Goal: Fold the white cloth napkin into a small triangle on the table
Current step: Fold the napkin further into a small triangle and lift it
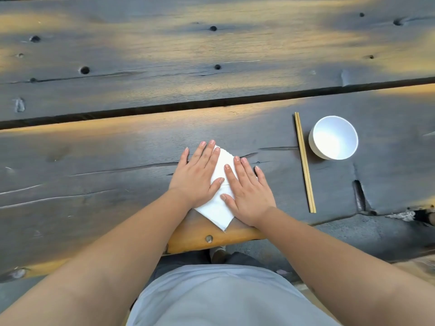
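Dark, weathered wooden planks with knots and cracks form the surface (117,147), seen from a head-worn camera looking down; warm light streaks across the boards. Near the front edge lies the white cloth napkin (217,208), already folded to a small pointed shape, its lower corner reaching toward the person's body.

Both hands lie flat on it, palms down. The left hand (196,174) has its fingers spread and covers the napkin's left side. The right hand (248,191) is likewise spread flat and covers the right side, with its outer fingers reaching past the cloth onto the wood. Neither hand pinches anything. The thumbs nearly meet over the cloth's middle.

To the right, well apart from the napkin, a pair of wooden chopsticks (304,161) lies lengthwise, and just beyond them stands an empty white cup (334,137).

Judging by the pose, the step in hand is pressing a fold flat. How many folds remain cannot be told; a next move would call for lifting one hand while the other pins the cloth.

No brands, labels or writing are visible.
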